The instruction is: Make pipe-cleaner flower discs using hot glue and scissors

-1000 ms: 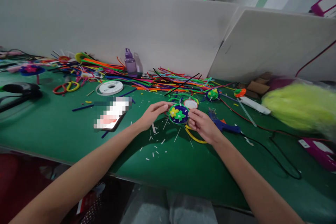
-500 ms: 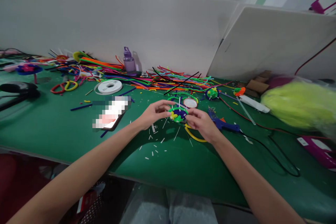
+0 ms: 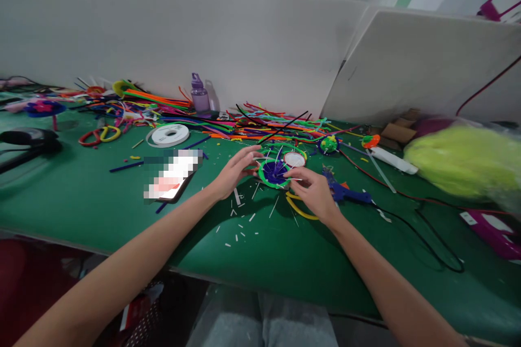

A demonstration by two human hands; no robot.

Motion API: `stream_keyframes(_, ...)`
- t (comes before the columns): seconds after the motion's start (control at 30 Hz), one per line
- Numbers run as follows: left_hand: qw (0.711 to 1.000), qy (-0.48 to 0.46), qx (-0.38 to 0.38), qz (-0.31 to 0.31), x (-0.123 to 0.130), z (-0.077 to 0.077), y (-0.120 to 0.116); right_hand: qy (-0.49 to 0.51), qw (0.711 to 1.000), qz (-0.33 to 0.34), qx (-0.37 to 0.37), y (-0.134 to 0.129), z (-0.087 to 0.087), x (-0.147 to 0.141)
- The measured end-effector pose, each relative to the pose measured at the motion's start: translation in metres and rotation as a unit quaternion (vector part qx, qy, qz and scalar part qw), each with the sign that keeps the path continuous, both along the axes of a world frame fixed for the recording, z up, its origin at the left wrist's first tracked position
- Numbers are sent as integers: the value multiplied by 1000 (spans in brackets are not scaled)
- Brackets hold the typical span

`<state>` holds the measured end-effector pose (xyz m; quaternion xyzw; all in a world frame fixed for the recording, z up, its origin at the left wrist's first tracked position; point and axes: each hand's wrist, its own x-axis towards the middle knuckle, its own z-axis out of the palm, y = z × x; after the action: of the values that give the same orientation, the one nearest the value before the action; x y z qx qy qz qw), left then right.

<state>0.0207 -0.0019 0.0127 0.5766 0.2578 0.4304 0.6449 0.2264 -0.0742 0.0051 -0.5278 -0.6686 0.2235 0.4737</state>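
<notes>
Green-rimmed blue disc [image 3: 270,174], probably light and soft, best held by its rim: right hand [image 3: 315,192] pinches the right edge; left hand [image 3: 235,174] curves at the left, grip unclear.

The disc [image 3: 272,174] is deep blue inside a bright green rim, with white strips [image 3: 279,153] across it. The table [image 3: 260,260] is green, the bottle [image 3: 199,99] purple, the spool [image 3: 160,136] white, the glue gun [image 3: 353,195] blue. The scissors [image 3: 101,134] have one red and one yellow handle. The stems [image 3: 158,98] mix orange, red, black, green and blue; the bag [image 3: 448,162] shows yellow-green.
</notes>
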Motion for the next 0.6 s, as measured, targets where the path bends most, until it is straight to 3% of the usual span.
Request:
stream_keyframes(0.1,999,1,-29,-24,2,-1,0,12,1000,2,-10,0,0,-1)
stream_keyframes(0.23,1000,1,-21,-21,2,-2,1,122,988,45,-86,0,2,-4)
stream_keyframes(0.47,999,32,17,-18,0,0,-2,304,937,87,-150,3,4,-2)
stream_keyframes(0.6,996,27,-18,-86,0,-5,-1,387,889,125,-210,0,5,-5)
